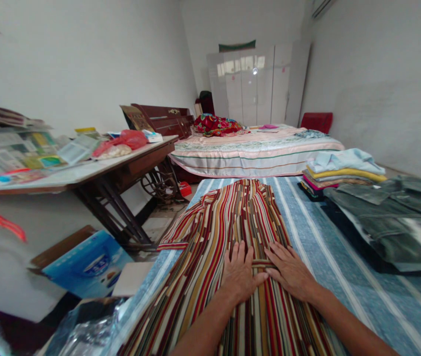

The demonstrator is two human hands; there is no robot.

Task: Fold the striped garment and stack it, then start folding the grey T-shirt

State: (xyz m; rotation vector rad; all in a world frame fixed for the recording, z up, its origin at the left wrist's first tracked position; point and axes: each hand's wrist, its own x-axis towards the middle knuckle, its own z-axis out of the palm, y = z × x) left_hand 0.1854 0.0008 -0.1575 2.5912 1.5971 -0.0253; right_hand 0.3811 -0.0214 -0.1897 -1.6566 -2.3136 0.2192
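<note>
A long striped dress in red, tan, white and dark brown lies spread out on a blue, white-striped bed cover. Its collar points away from me, and one sleeve reaches out to the left. The lower part runs out of view towards me. My left hand rests flat on the middle of the dress, fingers outstretched. Beside it, my right hand also lies flat with spread fingers, near the right side of the dress. The thumbs almost meet over a short cross band. Neither hand grips anything.
Folded clothes are stacked at the right, with a dark grey denim jacket nearer me. A cluttered sewing-machine table stands left, above a blue carton. Further back are another bed and a white wardrobe.
</note>
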